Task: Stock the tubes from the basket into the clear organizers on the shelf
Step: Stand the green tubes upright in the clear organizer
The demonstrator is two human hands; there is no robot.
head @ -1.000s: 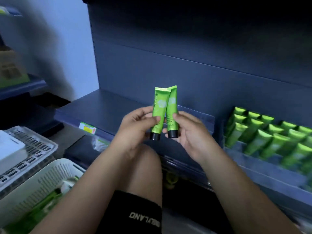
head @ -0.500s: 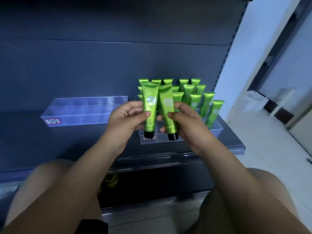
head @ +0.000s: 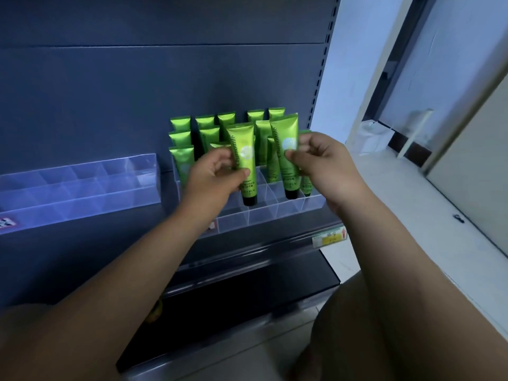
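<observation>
Head view: the shelf [head: 261,253] carries the part-filled clear organizer [head: 261,217]. Your left hand [head: 214,177] and right hand [head: 325,166] each have fingers [head: 217,159] clamped on a tube. The left tube [head: 244,158] and right tube [head: 287,145] hang caps down over front compartments. Risk: lowering askew could topple the standing tubes [head: 180,138].

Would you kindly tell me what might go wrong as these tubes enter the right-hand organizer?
Either held tube could catch its cap on a divider of the organizer and miss a cell. The left hand and right hand sit close to the standing tubes and might tip them.
</observation>
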